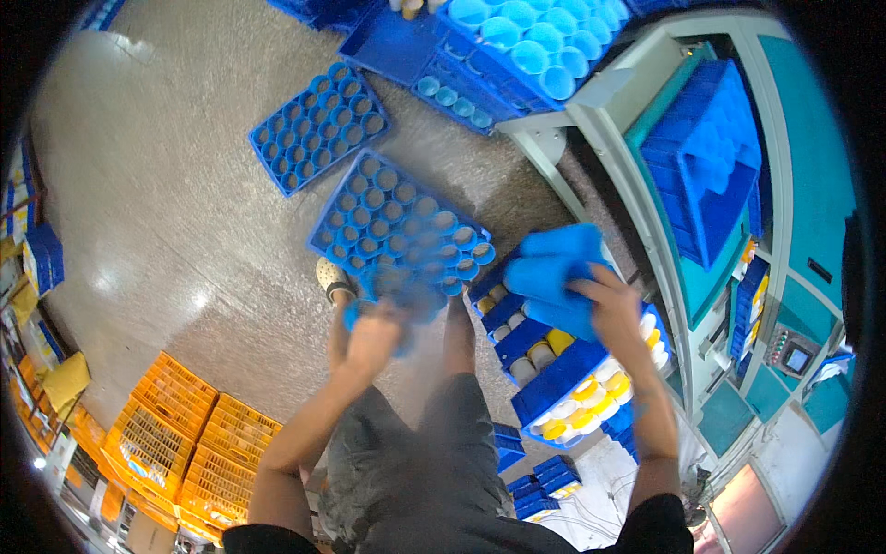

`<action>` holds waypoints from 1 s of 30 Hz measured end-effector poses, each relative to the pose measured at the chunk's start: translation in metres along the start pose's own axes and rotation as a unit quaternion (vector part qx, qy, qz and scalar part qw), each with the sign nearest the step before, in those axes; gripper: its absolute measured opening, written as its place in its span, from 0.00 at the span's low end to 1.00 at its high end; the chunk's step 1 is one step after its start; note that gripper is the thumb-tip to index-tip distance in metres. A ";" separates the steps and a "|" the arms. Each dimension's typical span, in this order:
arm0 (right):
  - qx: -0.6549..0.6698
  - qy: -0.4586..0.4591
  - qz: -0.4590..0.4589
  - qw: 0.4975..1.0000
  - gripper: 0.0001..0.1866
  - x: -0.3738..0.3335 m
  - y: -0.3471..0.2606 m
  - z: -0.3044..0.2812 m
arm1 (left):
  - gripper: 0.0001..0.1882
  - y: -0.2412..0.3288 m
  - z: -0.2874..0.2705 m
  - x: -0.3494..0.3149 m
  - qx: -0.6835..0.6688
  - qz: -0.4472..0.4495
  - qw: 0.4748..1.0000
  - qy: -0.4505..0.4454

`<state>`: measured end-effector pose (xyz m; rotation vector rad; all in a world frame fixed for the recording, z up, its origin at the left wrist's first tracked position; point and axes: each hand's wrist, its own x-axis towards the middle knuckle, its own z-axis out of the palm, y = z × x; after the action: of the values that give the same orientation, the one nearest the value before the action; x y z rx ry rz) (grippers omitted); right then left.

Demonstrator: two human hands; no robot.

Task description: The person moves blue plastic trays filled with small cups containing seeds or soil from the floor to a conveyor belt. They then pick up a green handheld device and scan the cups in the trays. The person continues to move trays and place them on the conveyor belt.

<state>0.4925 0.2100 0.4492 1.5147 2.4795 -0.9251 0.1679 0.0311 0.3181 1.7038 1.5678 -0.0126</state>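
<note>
My right hand is closed on a bunch of blue cylindrical cups, held on their sides over a blue crate. My left hand looks curled, with blue showing on both sides of it; blur hides what it grips. Just beyond that hand a blue tray stands on the floor, with rows of round blue cups in it. A grey-blue smear covers part of these rows. White and yellow rounded pieces fill part of the crate under my right hand.
A second blue tray of cups lies farther off on the floor. Lighter blue cups are stacked at the top. A teal and white machine with a tilted blue bin stands right. Orange crates are at lower left.
</note>
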 end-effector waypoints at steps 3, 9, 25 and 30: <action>0.109 0.015 -0.032 0.993 0.19 0.084 -0.041 0.144 | 0.14 -0.122 0.050 0.006 0.055 -0.119 0.991 0.034; 0.061 0.030 -0.095 0.993 0.14 0.210 -0.073 0.386 | 0.13 -0.269 0.157 0.049 0.070 -0.020 0.990 0.121; -0.016 0.057 -0.158 0.986 0.20 0.215 -0.046 0.410 | 0.36 -0.250 0.208 0.101 0.071 -0.004 0.996 0.047; 0.104 0.082 -0.068 0.989 0.27 0.119 -0.024 0.216 | 0.30 -0.213 0.167 0.097 -0.019 -0.098 0.995 0.008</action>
<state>0.3634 0.1790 0.2401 1.5538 2.7057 -1.1579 0.0934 0.0011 0.0414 1.5181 1.7321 -0.0687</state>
